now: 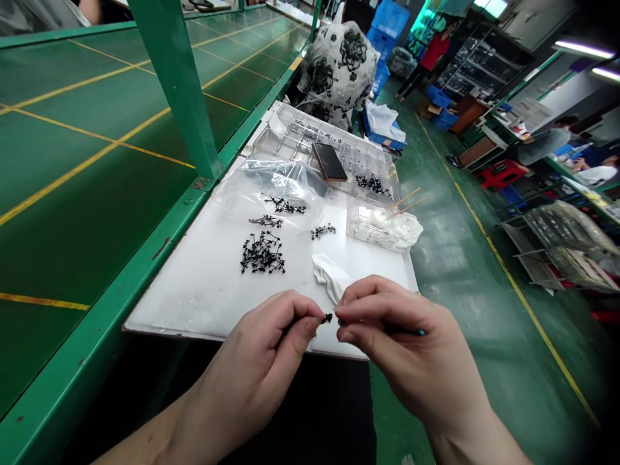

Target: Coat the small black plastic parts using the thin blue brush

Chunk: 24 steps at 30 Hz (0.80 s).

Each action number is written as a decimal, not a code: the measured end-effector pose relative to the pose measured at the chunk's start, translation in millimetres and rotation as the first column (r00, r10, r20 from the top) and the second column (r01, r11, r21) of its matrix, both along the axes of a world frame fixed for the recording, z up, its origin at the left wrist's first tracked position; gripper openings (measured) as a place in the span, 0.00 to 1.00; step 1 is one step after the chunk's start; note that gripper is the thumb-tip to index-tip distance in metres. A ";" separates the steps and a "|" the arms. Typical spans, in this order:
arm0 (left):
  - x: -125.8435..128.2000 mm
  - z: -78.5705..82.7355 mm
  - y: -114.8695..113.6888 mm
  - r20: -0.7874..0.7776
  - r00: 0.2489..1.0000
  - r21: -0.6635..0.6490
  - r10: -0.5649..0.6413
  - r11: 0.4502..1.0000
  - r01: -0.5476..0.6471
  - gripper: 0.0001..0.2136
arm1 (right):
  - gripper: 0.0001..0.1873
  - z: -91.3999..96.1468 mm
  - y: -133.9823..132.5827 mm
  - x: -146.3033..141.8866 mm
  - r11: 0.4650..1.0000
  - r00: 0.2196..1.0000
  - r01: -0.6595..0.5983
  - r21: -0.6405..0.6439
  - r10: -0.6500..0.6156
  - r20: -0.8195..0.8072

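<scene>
Over the near edge of the white work board (194, 297), my left hand (271, 342) pinches a small black part (328, 318) whose end sticks out past thumb and forefinger. Facing it, my right hand (402, 336) is closed in a pinch; a dark bit shows at its fingertips, too small to name. A narrow gap separates the two hands. Beyond them lies a crumpled white cloth (330, 274). Farther left is a pile of small black branched parts (262, 253), with a smaller group (266, 221) behind it and a cluster of tiny dark pieces (323, 231) to the right.
A clear plastic bag (285, 174) covers some black parts. Behind it is a divided clear tray (290, 132) with a phone (330, 161) on it. A box of white cloths (382, 226) stands right. The green conveyor (97, 123) and its post (179, 90) border the left.
</scene>
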<state>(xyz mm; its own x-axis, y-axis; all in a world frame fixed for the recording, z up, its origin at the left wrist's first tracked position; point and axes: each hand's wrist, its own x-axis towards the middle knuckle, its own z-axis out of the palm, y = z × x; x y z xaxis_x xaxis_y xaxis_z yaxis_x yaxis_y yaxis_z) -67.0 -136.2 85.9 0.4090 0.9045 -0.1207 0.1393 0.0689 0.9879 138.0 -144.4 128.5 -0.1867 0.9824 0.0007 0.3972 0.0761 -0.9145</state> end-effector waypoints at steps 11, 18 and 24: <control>3.3 8.6 -9.4 -0.032 0.999 0.149 -0.014 0.989 0.019 0.08 | 0.05 -3.5 -7.6 -1.5 0.998 0.993 0.008 -0.060 -0.015 -0.114; 0.4 7.1 -4.3 -0.091 0.996 0.331 -0.018 0.942 0.047 0.09 | 0.09 -3.7 0.0 3.1 0.937 0.990 0.008 -0.350 -0.057 -0.130; -1.2 2.0 -0.3 -0.152 0.988 0.402 -0.039 0.910 0.098 0.10 | 0.10 -3.4 0.2 7.0 0.875 0.997 -0.005 -0.485 -0.030 -0.065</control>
